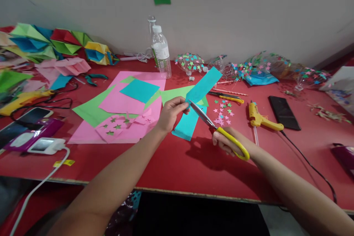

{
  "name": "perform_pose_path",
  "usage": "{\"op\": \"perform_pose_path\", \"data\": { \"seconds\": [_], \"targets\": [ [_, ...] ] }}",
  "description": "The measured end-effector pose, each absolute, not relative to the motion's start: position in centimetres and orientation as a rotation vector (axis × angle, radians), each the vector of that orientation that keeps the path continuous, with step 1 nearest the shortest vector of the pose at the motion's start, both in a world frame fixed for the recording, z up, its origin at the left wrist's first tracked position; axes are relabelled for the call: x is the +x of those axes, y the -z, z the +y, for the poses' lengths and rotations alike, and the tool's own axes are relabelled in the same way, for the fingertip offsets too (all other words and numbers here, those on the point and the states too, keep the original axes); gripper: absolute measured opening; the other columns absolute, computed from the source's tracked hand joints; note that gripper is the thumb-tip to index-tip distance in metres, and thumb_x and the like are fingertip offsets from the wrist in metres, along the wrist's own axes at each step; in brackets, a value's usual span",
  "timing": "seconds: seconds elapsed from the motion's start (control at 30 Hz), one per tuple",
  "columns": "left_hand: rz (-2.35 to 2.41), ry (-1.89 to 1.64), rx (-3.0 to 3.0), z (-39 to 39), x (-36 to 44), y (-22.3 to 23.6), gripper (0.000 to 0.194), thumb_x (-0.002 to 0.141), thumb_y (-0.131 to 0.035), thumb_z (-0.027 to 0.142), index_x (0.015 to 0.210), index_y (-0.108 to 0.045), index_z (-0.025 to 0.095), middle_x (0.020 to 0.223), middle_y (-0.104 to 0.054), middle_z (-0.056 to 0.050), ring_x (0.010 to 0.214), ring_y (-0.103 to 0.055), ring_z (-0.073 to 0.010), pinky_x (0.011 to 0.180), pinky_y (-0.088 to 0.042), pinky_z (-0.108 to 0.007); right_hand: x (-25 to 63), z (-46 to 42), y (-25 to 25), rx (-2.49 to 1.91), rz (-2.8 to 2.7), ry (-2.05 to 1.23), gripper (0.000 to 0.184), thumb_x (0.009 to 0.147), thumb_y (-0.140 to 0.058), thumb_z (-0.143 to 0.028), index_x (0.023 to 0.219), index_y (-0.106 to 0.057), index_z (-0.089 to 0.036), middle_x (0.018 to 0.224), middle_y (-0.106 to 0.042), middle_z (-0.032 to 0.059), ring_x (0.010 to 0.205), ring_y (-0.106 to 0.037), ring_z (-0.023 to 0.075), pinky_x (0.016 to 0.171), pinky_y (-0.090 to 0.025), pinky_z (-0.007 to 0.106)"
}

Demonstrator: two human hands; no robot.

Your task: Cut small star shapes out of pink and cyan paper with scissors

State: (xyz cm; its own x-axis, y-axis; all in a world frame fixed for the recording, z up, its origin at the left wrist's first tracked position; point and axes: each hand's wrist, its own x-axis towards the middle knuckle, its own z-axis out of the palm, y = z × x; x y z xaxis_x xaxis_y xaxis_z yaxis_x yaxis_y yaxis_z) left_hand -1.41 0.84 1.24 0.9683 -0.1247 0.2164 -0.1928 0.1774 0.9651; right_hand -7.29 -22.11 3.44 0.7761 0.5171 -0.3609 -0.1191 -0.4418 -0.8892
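Pinched between the fingers of my left hand (172,113) is the lower end of a blue paper strip (205,84), raised above the table. My right hand (227,141) grips yellow-handled scissors (201,113), whose blade tips meet the strip right beside my left fingertips. How far the blades are parted is hard to make out. A second blue paper piece (186,125) lies on the table beneath the scissors. Small pink and green paper stars (222,112) are scattered just right of the blades. Pink paper with star-shaped holes (114,127) rests left of my left hand.
Pink sheets (83,134) and green paper (92,108) spread over the red table (177,169). A yellow glue gun (258,116), a black phone (284,112) and a cutter knife (228,97) lie right. Plastic bottles (161,49) stand behind; folded colourful paper (59,42) is piled left.
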Motion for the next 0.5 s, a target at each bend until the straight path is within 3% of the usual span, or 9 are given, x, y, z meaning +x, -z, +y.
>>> {"op": "perform_pose_path", "data": {
  "seconds": [0.5],
  "targets": [
    [-0.196,-0.057,1.337,-0.3,-1.8,-0.4,0.022,0.080,-0.063,0.030,0.064,-0.054,0.019,0.063,-0.056,0.002,0.064,-0.054,-0.0107,0.068,-0.042,-0.026,-8.3,-20.8,-2.4,-1.877,-0.105,-0.699,0.056,0.082,-0.044,-0.075,0.069,-0.049,-0.020,0.036,-0.038,-0.0092,0.028,-0.034,0.0062,0.033,-0.031,0.020]
  ]
}}
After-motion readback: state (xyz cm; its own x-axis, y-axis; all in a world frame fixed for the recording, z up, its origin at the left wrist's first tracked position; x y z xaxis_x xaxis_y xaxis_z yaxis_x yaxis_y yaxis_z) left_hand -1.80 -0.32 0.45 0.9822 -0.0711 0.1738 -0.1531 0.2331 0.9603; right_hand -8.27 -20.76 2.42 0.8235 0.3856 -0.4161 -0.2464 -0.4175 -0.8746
